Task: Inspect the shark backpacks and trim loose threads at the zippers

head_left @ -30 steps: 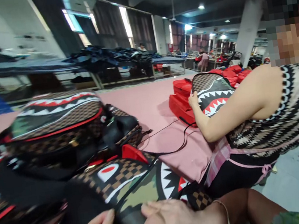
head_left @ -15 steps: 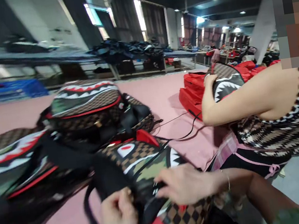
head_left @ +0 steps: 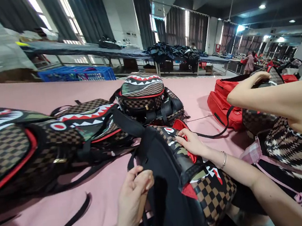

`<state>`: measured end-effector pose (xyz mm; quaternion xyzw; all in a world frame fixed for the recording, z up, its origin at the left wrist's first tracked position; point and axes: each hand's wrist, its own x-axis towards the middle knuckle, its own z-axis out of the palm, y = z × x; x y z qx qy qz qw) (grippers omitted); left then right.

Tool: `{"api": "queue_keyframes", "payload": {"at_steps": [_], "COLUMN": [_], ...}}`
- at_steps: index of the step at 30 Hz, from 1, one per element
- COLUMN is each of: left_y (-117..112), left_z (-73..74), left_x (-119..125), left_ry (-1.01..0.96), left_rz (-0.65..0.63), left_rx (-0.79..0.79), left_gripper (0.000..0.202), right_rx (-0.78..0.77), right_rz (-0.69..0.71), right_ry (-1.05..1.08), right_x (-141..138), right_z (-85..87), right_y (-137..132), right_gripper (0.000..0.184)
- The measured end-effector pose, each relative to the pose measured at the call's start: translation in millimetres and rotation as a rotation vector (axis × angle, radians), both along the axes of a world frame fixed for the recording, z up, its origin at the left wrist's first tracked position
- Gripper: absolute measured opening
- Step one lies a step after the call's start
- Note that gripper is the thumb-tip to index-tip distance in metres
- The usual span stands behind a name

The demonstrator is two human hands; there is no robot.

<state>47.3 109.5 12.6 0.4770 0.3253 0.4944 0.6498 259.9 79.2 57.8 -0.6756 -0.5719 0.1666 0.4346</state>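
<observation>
Brown checkered shark-mouth backpack (head_left: pixel 210 194), lying flat half a second ago, now upended at the pink table's (head_left: pixel 69 210) near edge, left hand (head_left: pixel 134 192) pinching its black back, right hand (head_left: pixel 191 143) gripping its red-trimmed top.

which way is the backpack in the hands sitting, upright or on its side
On its side: the backpack shows its black back panel leftward, shark-print front rightward; left hand and right hand grip it.

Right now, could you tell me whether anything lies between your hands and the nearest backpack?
Nothing visible: the left hand pinches the backpack at its black side, and the right hand rests on its top.
</observation>
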Motion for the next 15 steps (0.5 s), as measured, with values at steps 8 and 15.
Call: {"api": "queue_keyframes", "payload": {"at_steps": [8,15], "left_y": [78,134], "left_z": [-17.8,-19.7], "left_x": [31,62], "left_ry": [0.384,0.567], "left_rz": [-0.018,0.22], "left_rx": [0.245,0.414], "left_gripper": [0.05,0.036], "right_rx": [0.001,0.075], "right_rz": [0.027,-0.005], "right_ry": [0.403,0.399], "right_x": [-3,-18], "right_z": [-13.6,-33.3], "right_y": [47,61], "right_gripper": [0.023,0.024]}}
